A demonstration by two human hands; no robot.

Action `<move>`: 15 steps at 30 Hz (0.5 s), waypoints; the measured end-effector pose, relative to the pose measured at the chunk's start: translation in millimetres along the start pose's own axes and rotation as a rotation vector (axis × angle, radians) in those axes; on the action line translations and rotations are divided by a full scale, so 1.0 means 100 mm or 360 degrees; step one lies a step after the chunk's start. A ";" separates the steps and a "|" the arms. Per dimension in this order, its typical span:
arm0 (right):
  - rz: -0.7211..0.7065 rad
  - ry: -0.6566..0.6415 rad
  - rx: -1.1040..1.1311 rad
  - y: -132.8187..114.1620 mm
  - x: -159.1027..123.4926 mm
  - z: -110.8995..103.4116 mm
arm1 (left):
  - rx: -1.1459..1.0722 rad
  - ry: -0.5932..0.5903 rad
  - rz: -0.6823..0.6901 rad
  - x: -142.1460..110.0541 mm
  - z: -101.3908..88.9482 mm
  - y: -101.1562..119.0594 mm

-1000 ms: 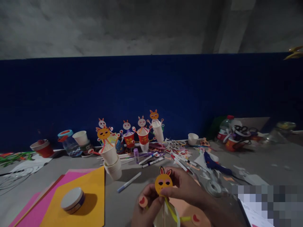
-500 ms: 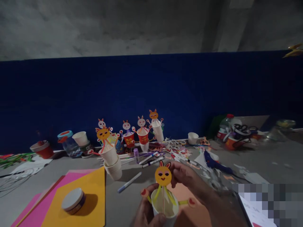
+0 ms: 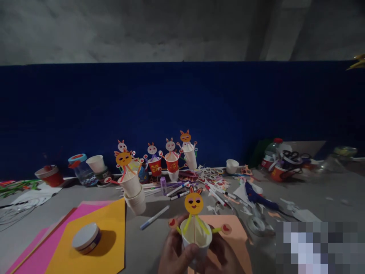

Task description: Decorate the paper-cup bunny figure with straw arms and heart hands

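Observation:
A white paper cup (image 3: 196, 238) is held upright between my two hands, low in the middle of the view. My left hand (image 3: 176, 253) wraps its left side, thumb across the front. Around the right side curls my right hand (image 3: 222, 253), its fingers partly hidden behind the cup. From the cup rises a paper rabbit puppet with a round orange face (image 3: 194, 203), dark-edged ears and yellow-green arms ending in discs with red hearts (image 3: 226, 229). Beneath the cup lies a sheet of peach paper (image 3: 234, 228).
Orange paper (image 3: 114, 213) carries a white-lidded jar (image 3: 86, 238) at left. Similar puppets stand in cups, including red cups (image 3: 172, 163), along the blue wall (image 3: 171, 99). A blue marker (image 3: 154, 217), tape roll (image 3: 256, 225), glue gun (image 3: 258, 198) and paper scraps lie around.
My right hand has come down from beside the rabbit's head to the cup's right side. The cup and puppet have shifted slightly left. My left hand keeps its hold.

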State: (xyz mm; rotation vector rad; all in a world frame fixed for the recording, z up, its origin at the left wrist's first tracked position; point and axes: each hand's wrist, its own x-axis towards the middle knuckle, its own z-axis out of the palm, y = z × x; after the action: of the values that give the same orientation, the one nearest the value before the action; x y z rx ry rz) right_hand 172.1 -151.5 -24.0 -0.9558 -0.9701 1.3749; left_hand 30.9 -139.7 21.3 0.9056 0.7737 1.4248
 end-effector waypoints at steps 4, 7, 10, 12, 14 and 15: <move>0.0027 -0.0071 0.0052 0.00 0.04 0.08 | -0.0053 0.0030 0.0046 -0.03 -0.04 0.00; 0.0013 -0.0242 0.0045 -0.02 0.09 0.06 | -0.0078 0.0188 0.0081 -0.04 -0.10 0.00; 0.0015 -0.0244 0.0050 -0.04 0.09 0.06 | -0.0099 0.0346 0.0031 -0.03 -0.15 -0.01; 0.0049 -0.0213 0.0074 -0.07 0.06 0.08 | -0.0110 0.0387 0.0006 -0.01 -0.16 -0.02; 0.0074 -0.0214 0.0109 -0.08 0.04 0.09 | -0.0149 0.0378 -0.0026 0.01 -0.16 -0.02; 0.0077 -0.0226 0.0138 -0.09 0.03 0.10 | -0.0180 0.0354 -0.0050 0.03 -0.15 -0.02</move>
State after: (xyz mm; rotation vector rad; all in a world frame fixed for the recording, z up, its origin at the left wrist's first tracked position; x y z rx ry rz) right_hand 165.3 -149.0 -12.3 -0.8297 -0.9900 1.5296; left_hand 18.2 -136.0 12.7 0.6525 0.8592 1.5425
